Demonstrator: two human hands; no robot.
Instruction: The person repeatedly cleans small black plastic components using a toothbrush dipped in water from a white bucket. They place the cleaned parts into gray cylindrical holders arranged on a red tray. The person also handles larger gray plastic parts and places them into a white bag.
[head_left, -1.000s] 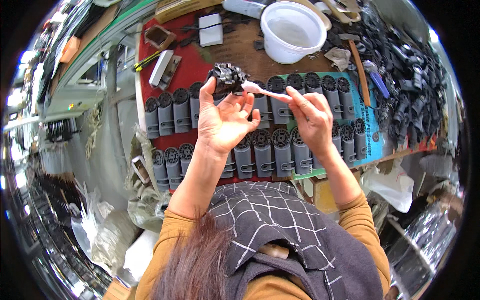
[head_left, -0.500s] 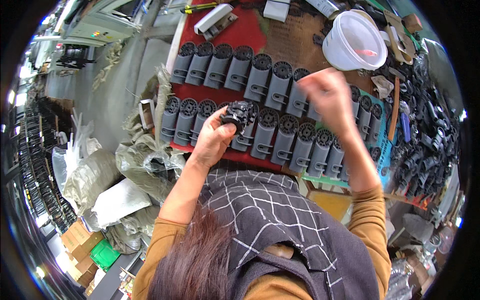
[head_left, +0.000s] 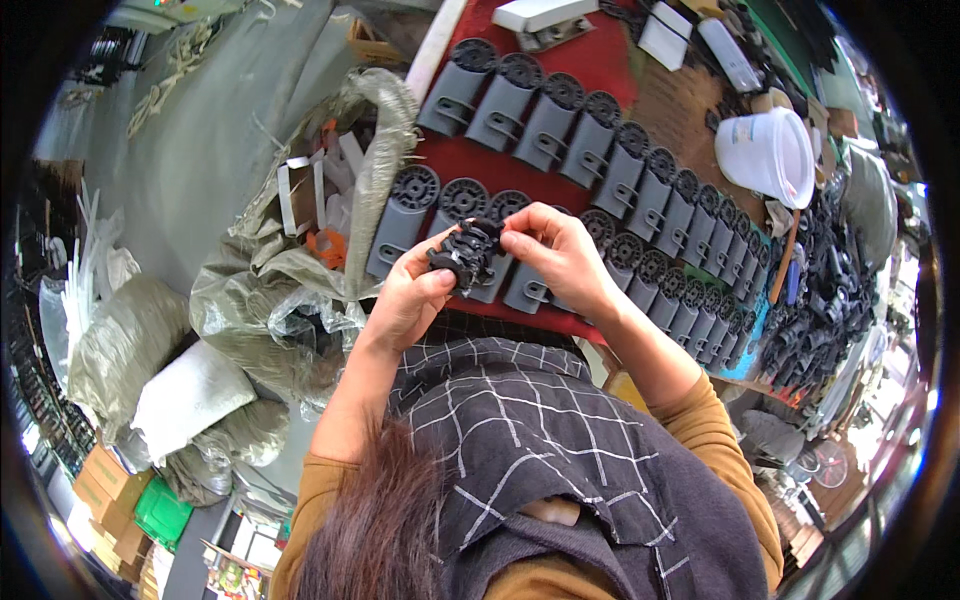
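A clump of small black plastic parts (head_left: 467, 257) is held in front of my body by my left hand (head_left: 405, 300), its thumb and fingers closed around the near left side. My right hand (head_left: 562, 258) comes in from the right, thumb and index finger pinched together at the clump's right end. Whatever sits between those fingertips is too small to make out. Beneath both hands stand grey plastic housings with round black slotted ends, in a back row (head_left: 545, 132) and a front row (head_left: 403, 222). My hands hide part of the front row.
The housings stand on a red-topped table (head_left: 450, 160). A white bucket (head_left: 750, 150) is at the far right, beside a heap of black parts (head_left: 815, 310). A white box-like piece (head_left: 540, 12) lies at the back. Woven sacks (head_left: 250, 275) crowd the table's left side.
My right hand has come from over the right part of the back row to the black parts in my left hand. The view has swung, so table and bucket appear further right.
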